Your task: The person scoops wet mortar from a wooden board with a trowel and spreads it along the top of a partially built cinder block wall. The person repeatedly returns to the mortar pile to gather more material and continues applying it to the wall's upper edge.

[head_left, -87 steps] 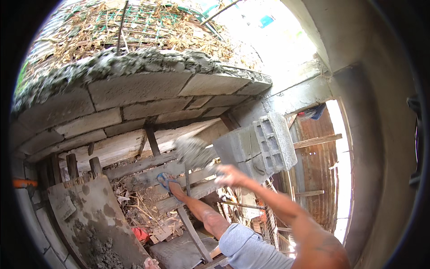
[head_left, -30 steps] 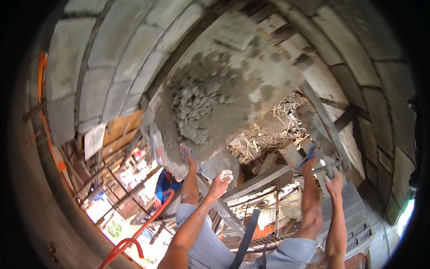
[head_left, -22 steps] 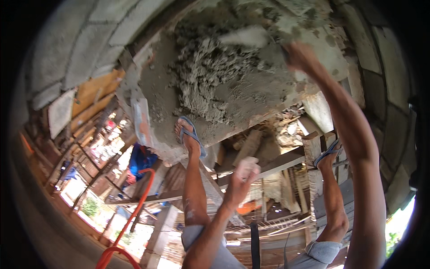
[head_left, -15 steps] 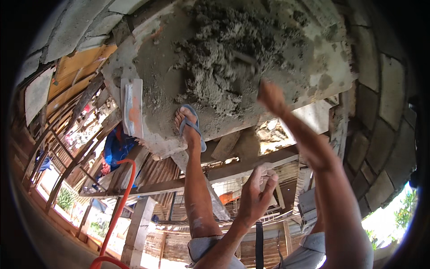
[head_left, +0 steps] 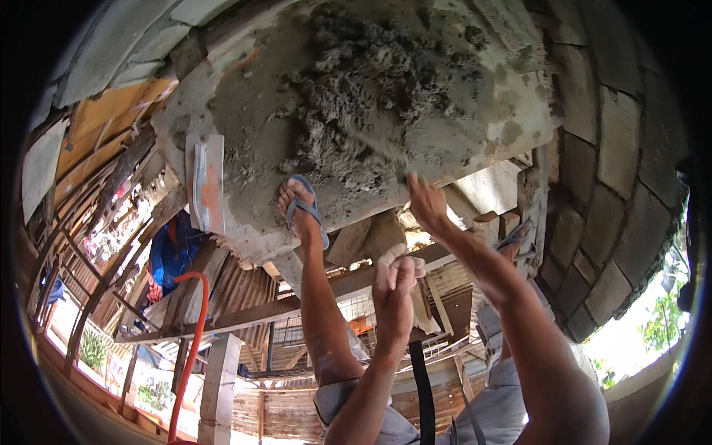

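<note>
A rough heap of wet grey mortar (head_left: 356,111) lies on a broad, cement-smeared board (head_left: 512,137). My right hand (head_left: 428,202) is closed round a trowel (head_left: 380,147), which is smeared by motion; its blade reaches the near side of the heap. The handle is mostly hidden in my fist. Nearer to me, my left hand (head_left: 395,276) hovers short of the board. Its dusty fingers are curled in with the thumb against them, and nothing shows in them. My left foot, in a grey flip-flop (head_left: 311,204), rests on the board's near edge beside the mortar.
A pale flat piece with an orange stain (head_left: 206,185) lies at the board's left edge. Concrete block walls (head_left: 615,185) rise at the right. Below are wooden beams (head_left: 297,304), a red-orange hose (head_left: 199,326) and blue cloth (head_left: 174,241). My right foot stands on timber at the right.
My right hand has swung left and nearer with the trowel. My left hand has risen a little leftward, its fingers more curled. The whole view has shifted slightly.
</note>
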The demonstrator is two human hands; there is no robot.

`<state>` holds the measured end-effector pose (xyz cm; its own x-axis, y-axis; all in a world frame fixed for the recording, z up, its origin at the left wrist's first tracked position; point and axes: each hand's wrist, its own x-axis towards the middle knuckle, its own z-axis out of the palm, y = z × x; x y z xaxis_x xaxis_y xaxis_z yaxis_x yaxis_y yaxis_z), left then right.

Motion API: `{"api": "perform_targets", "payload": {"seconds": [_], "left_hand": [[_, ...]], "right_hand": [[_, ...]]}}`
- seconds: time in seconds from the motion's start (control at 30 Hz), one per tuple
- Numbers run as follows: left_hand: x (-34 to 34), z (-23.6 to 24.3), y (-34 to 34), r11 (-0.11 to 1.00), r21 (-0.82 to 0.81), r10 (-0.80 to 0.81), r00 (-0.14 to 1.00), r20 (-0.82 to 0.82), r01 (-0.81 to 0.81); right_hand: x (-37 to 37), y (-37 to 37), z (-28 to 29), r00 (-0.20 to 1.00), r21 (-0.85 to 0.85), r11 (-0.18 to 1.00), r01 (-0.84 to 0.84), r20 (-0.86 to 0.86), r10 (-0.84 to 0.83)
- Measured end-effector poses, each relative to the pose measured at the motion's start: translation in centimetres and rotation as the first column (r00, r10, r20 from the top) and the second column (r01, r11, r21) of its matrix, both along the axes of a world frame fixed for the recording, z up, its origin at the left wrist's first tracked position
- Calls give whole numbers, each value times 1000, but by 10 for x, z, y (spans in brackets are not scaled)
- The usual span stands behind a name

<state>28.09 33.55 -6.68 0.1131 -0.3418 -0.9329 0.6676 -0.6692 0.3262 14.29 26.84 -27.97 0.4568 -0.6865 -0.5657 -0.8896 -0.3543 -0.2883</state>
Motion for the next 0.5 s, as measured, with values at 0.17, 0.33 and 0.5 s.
{"api": "perform_targets", "payload": {"seconds": [0.17, 0.33, 0.5], "left_hand": [[7, -1, -10, 991, 10, 129, 989, 78, -130], [7, -8, -1, 946, 11, 315, 930, 189, -323], [10, -11, 4, 928, 11, 361, 908, 212, -372]], "right_hand": [[-27, 65, 23, 699, 102, 714, 693, -337, -630], [89, 89, -12, 507, 289, 446, 847, -186, -842], [73, 108, 57, 587, 342, 575, 743, 80, -806]]}}
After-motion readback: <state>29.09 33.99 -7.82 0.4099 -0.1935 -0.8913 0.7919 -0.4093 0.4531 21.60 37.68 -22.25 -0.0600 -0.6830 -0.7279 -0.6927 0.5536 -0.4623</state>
